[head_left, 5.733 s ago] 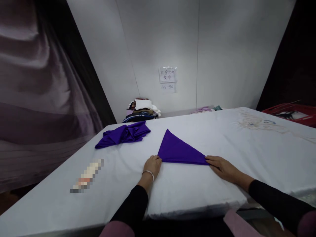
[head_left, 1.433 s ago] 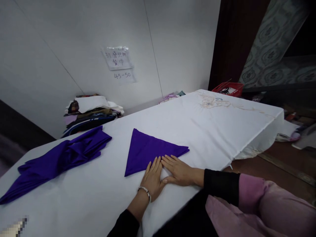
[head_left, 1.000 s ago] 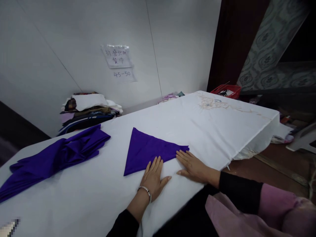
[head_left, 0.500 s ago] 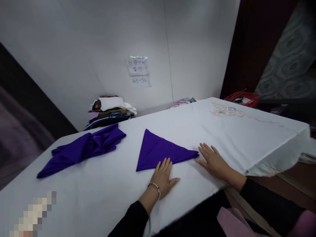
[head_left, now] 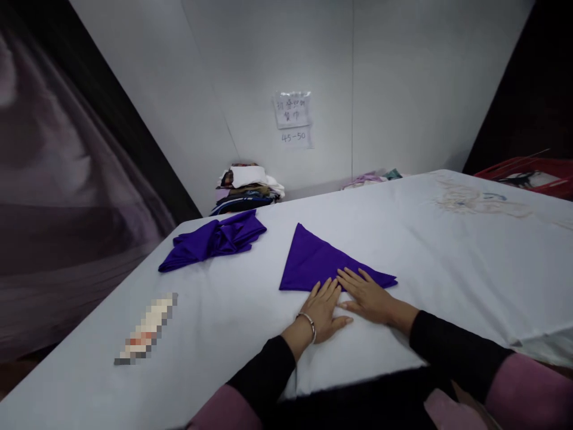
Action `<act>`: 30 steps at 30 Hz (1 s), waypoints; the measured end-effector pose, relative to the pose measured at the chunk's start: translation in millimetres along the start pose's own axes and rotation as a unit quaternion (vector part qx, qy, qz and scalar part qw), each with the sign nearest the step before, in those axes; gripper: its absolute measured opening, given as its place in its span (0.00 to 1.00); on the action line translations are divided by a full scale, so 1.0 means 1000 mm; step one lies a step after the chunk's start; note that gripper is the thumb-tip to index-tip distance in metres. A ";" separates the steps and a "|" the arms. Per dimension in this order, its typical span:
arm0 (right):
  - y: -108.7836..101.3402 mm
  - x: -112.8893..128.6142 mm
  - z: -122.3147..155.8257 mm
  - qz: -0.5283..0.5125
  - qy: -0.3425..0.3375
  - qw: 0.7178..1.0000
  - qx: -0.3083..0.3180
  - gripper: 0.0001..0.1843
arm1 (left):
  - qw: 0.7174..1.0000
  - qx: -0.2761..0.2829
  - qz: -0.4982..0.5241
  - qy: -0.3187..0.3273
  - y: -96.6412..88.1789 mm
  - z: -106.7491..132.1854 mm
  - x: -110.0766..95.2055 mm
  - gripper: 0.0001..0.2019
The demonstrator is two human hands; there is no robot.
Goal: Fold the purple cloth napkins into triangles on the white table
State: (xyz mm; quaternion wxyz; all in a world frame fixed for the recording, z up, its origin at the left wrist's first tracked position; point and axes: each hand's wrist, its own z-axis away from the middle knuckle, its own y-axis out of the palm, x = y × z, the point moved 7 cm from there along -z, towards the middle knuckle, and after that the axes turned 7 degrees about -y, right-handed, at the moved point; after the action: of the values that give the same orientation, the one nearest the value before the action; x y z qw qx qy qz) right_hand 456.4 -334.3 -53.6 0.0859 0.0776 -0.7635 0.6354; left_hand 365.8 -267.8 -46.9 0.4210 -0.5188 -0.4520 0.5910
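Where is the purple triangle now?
Head view, centre: the purple triangle lies right of the crumpled purple cloth, left hand and right hand on its near edge.

We see a deep purple fabric napkin (head_left: 313, 263) folded into 1 flat, smooth triangle. Its apex points away from us and its long edge is nearest us, on the white cloth-covered table (head_left: 447, 257).

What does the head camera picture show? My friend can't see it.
Two hands, the left hand and right hand, lie flat side by side on the near edge of a purple cloth triangle on a white-covered table. A bunched purple cloth lies farther left, with a pile of folded clothes behind it.
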 end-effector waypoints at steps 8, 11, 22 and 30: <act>0.002 0.000 0.002 0.010 -0.015 1.000 -0.019 0.35 | 0.998 -0.018 -0.037 -0.037 0.000 0.012 0.018 0.38; 0.002 0.000 0.003 0.007 -0.020 1.000 -0.022 0.33 | 0.997 -0.025 -0.042 -0.064 -0.006 0.021 0.031 0.37; 0.002 0.000 0.003 -0.005 -0.021 1.000 -0.014 0.33 | 0.979 -0.020 -0.073 -0.190 -0.018 0.059 0.088 0.36; 0.004 -0.001 0.002 -0.007 -0.013 1.000 0.002 0.33 | 0.963 -0.108 -0.041 -0.244 -0.043 0.042 0.101 0.32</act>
State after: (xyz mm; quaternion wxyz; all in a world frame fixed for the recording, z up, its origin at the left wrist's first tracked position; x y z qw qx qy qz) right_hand 456.3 -335.3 -57.5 0.0805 0.0917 -0.7624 0.6355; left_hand 314.7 -163.8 -26.2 0.2626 -0.3823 -0.6231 0.6298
